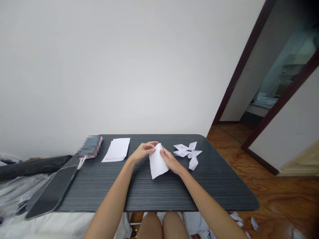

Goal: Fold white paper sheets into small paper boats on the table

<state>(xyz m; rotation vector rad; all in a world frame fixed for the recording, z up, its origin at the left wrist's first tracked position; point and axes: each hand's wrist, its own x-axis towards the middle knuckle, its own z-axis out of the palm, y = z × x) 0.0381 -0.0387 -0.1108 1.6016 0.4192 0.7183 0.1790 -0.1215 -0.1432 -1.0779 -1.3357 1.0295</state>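
Observation:
Between my two hands is a sheet of white paper [158, 164], raised over the middle of the dark table [99, 196]. Its lower edge looks slightly ragged. My left hand [144, 152] pinches the paper's upper left edge between thumb and fingers. On the other side my right hand [171, 161] grips it, the thumb lying on the front and the fingers hidden behind. To the right of my hands lie several folded white paper pieces [187, 152], grouped with their points outward. A stack of white paper sheets [116, 150] rests to the left.
At the table's left edge lie a phone or tablet [52, 192] and a blurred-out box-like object [90, 146] with a white cable [80, 163]. A white wall [139, 66] stands behind. Paper scraps [236, 217] lie on the wooden floor at right, near a doorway.

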